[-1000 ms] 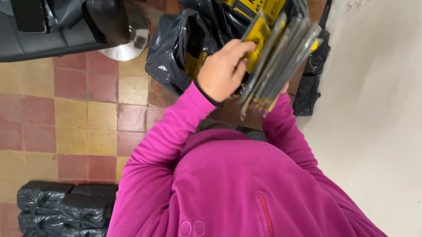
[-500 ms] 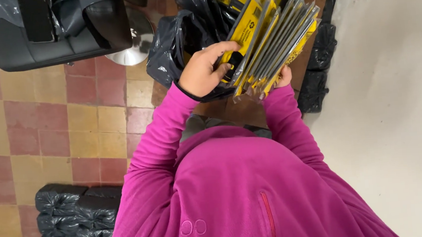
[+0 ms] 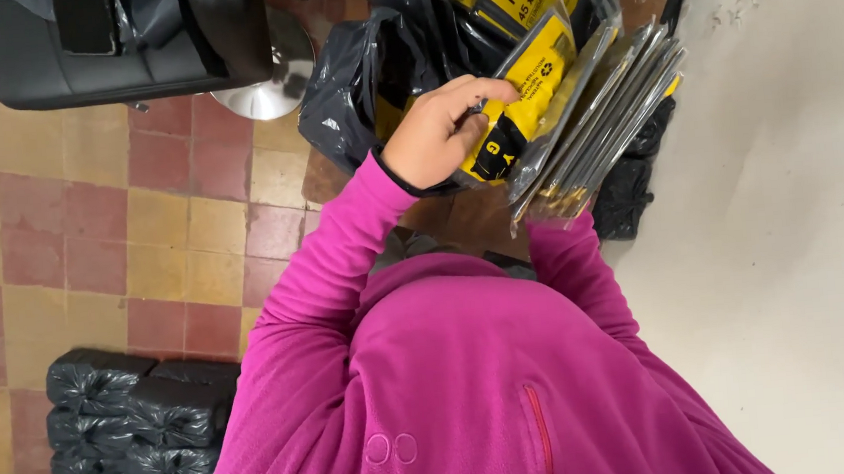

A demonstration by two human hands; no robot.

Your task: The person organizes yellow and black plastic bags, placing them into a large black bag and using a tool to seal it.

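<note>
Seen from above, a person in a magenta fleece top (image 3: 474,393) stands over a tiled floor (image 3: 110,221) of red and yellow squares. Their left hand (image 3: 444,135) is raised in front of them, fingers curled, the grip pinched together on the front packet of a fanned stack of flat packets (image 3: 573,115), each clear plastic with a yellow label and dark contents. The stack is held upright and slightly tilted. The right hand is hidden behind the stack, so its grip cannot be told; only the right sleeve (image 3: 575,265) shows, rising to the stack's lower edge. Just behind the packets sits an open black plastic sack (image 3: 360,81) holding more yellow-labelled packets. Tied black bundles (image 3: 126,431) lie stacked on the floor at lower left, and a black case (image 3: 126,45) sits at upper left.
</note>
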